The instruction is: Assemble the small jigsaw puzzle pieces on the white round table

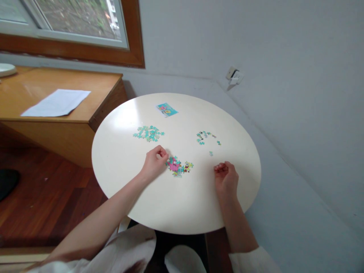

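Observation:
A partly joined jigsaw puzzle (174,165) lies on the white round table (176,212), showing a pink figure and a yellow one. At its left edge is my left hand (155,161), thumb and fingers pinched together; whatever they hold, if anything, is too small to make out. My right hand (226,177) hovers or rests to the right of the puzzle with its fingers curled in, and their contents are hidden. Just beyond it lies a single loose puzzle piece (211,153).
A heap of teal puzzle pieces (149,133) lies left of centre, and a loose arc of pieces (201,137) lies at right. Farther back is a small picture card (167,109). A wooden desk (105,89) with white paper (58,103) stands at left; the wall (298,94) borders the right.

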Motion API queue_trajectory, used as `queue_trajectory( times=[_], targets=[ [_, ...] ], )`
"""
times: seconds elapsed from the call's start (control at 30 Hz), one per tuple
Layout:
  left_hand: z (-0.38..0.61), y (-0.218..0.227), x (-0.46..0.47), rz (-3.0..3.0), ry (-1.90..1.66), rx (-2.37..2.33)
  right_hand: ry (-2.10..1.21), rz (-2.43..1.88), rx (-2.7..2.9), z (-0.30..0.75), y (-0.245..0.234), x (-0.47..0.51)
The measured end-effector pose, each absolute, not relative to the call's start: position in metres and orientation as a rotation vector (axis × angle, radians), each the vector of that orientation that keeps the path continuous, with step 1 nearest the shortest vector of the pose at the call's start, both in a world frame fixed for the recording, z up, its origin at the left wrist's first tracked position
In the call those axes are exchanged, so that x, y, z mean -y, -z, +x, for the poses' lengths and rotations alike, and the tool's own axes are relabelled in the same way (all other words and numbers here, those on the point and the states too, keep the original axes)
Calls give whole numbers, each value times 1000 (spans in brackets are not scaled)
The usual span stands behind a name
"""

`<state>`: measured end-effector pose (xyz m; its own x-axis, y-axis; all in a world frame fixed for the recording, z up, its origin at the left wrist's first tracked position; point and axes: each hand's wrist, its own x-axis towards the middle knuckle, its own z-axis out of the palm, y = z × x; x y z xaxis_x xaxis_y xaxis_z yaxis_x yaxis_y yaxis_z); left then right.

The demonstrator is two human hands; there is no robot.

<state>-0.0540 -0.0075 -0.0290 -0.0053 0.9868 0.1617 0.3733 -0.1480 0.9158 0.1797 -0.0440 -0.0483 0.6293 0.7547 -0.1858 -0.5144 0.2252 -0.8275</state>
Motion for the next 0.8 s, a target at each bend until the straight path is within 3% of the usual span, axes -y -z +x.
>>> queue_trajectory(
  times=[0.4, 0.8],
  targets=[
    [-58, 36, 1, 1459, -1391, -1353, -851, -969, 427, 178, 45, 48],
    [-60, 29, 1, 1202, -1392, -1329, -892, -955, 353, 180, 46, 46]
  ],
)
